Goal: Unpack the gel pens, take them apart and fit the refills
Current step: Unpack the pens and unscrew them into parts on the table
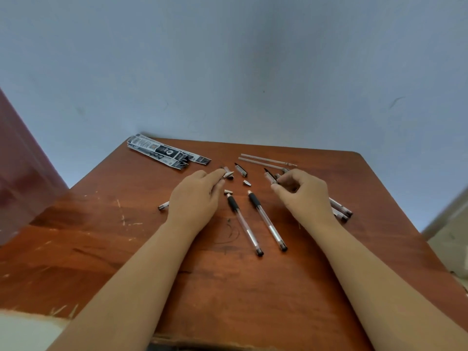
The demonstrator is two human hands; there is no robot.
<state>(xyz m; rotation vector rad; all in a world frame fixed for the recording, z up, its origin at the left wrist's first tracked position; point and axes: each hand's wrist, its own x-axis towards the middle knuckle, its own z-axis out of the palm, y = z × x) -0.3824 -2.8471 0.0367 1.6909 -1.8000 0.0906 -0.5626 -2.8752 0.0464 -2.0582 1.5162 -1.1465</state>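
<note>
My left hand lies palm down and pinches a small metal pen tip between its fingertips; a clear pen barrel sticks out from under it on the left. My right hand has its fingers curled round a clear pen cap with a black clip. Between the hands lie two clear barrels with black grips, two loose metal tips and another cap. Two thin refills lie further back. More pen barrels show behind my right wrist.
Torn black-and-white pen wrappers are piled at the back left corner of the scratched wooden table. A pale blue wall stands directly behind the table. The table's right edge drops off near a light surface.
</note>
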